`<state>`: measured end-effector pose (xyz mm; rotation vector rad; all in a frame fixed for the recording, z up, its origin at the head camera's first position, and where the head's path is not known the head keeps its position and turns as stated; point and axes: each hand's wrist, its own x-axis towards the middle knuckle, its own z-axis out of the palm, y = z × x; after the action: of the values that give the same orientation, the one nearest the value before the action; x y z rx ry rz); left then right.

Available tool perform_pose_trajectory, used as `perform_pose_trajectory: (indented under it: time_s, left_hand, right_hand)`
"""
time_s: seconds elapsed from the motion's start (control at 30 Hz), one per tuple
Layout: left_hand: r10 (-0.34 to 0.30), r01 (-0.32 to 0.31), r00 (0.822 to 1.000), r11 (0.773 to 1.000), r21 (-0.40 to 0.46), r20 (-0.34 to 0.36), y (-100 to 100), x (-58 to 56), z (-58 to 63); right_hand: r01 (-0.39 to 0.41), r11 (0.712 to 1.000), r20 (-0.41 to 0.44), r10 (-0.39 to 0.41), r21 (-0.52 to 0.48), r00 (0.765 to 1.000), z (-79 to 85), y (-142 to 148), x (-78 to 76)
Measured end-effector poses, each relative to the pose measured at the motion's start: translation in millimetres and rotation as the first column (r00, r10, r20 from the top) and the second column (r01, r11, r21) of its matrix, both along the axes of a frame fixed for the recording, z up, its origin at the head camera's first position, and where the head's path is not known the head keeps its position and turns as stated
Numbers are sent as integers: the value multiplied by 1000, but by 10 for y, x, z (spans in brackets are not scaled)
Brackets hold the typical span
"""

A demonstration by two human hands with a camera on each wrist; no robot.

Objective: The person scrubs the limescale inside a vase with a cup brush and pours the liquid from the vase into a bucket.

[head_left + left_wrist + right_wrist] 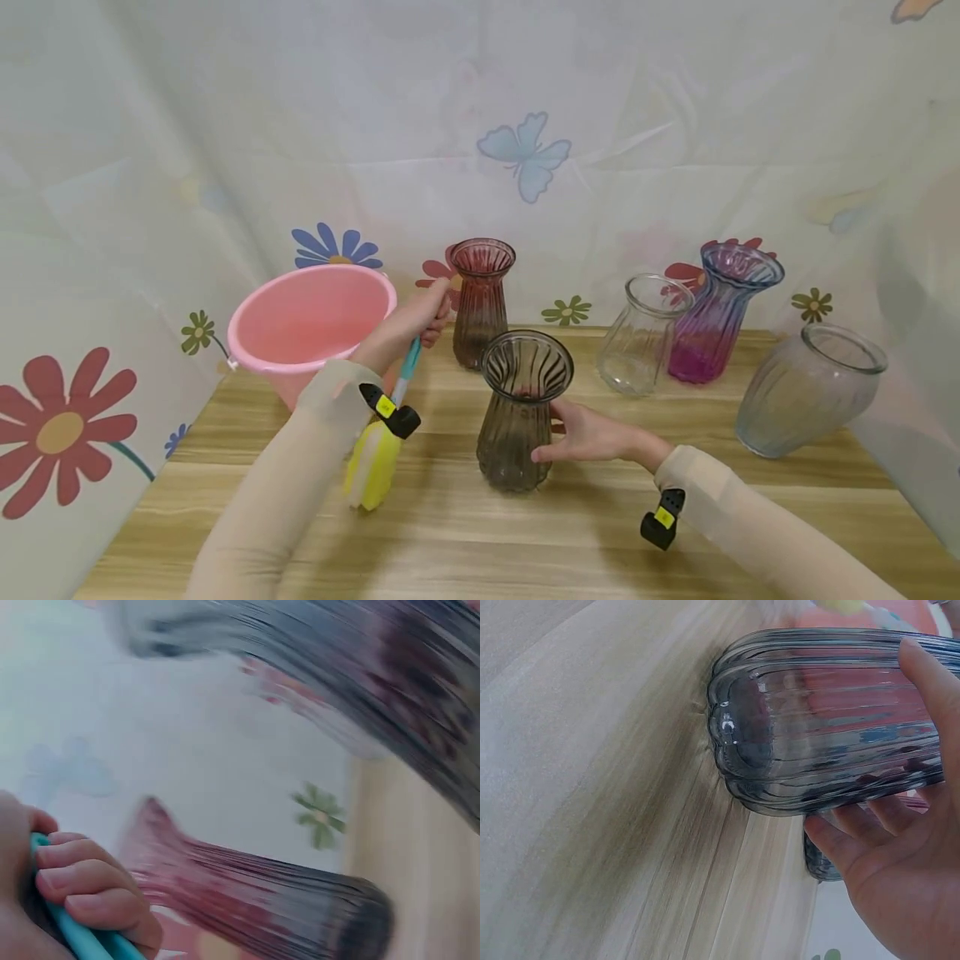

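Vases (480,321) and bucket (307,325) on table (435,533)

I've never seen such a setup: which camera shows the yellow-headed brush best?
The head view: the yellow-headed brush shows there from yellow end to teal handle. The left wrist view shows only the handle, in the left hand; the right wrist view catches just a blurred bit at its top edge.

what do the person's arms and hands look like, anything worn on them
Long cream sleeves reach both wrists. Each wrist bears a black camera with a yellow label. The left hand and right hand are ungloved.
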<state>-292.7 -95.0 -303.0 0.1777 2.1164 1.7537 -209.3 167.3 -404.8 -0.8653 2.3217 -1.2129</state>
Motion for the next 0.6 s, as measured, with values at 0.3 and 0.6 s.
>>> perform_pose_trajectory:
  time_s: [0.3,0.6]
  left_hand:
    - [103,-40,992,798,601,-71,-526,141,392]
    - [303,-106,953,294,950,13,-1099,306,580]
  right_hand:
    - [1,1000,4,-1,-27,1000,-18,5,-2]
    - [17,999,27,-16,-45,1000,-17,3,10]
